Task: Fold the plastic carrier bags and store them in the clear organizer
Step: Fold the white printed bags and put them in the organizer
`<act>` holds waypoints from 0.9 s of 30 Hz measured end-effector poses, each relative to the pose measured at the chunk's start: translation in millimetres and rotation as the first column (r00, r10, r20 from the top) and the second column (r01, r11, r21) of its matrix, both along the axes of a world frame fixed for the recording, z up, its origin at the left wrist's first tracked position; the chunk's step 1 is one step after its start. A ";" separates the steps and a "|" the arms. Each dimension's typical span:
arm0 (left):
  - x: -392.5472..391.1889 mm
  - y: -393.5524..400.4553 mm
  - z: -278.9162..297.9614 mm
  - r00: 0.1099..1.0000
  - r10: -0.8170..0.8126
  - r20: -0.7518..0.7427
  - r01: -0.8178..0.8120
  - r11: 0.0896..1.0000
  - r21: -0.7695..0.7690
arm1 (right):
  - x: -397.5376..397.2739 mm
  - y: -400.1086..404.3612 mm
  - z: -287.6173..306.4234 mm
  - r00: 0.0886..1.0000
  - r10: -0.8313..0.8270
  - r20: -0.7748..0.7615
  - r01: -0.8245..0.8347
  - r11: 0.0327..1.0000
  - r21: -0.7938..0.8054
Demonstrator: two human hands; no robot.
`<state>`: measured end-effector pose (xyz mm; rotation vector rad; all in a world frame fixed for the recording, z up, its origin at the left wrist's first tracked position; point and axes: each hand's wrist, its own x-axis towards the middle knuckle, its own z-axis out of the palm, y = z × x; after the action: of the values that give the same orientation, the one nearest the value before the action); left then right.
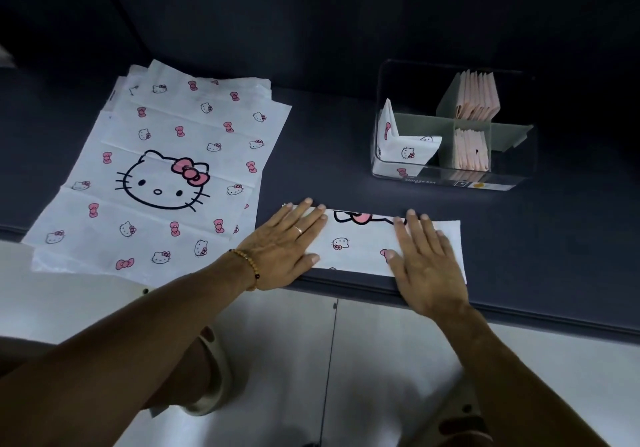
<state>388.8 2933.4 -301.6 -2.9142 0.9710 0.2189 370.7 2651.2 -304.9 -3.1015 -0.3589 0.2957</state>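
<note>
Only legible txt: white "Storage box" on the dark label strip (446,182) along the front base of the clear rectangular plastic organizer w/ grey dividers (388,100); other marks on that strip too small to read.

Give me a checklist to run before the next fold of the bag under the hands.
1. Left hand flat on the folded strip: ok.
2. Right hand flat on the strip's other end: ok.
3. Strip lying flat on the dark surface, no visible bulge: ok.
4. Strip's near edge right at the surface's front edge, so little margin: not ok.
5. Room in the clear organizer, front left compartment holding one folded printed bag: ok.
6. Stack of unfolded bags lying apart from the strip: ok.
</note>
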 end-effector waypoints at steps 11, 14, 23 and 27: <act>-11.8 -4.8 1.5 0.997 0.072 -0.031 -0.073 0.997 -0.012 | -5.6 -40.8 21.2 0.976 -0.216 -0.007 0.216 0.976 0.025; -29.7 -8.8 1.0 0.987 0.163 -0.014 -0.163 0.987 -0.013 | -14.9 -9.7 35.3 0.969 -0.150 0.195 0.119 0.980 0.158; -56.6 18.5 10.7 0.986 0.015 -0.168 -0.026 0.998 -0.065 | -49.9 34.0 27.5 0.984 0.041 0.175 -0.079 0.973 0.217; -58.7 12.2 24.0 0.986 0.052 -0.161 -0.074 0.989 -0.132 | -51.9 54.0 28.8 0.957 0.177 0.229 -0.228 0.949 0.217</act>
<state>330.1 2945.6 -277.5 -3.0961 0.9505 0.4064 318.8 2705.2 -276.1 -2.8618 -0.6677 -0.0710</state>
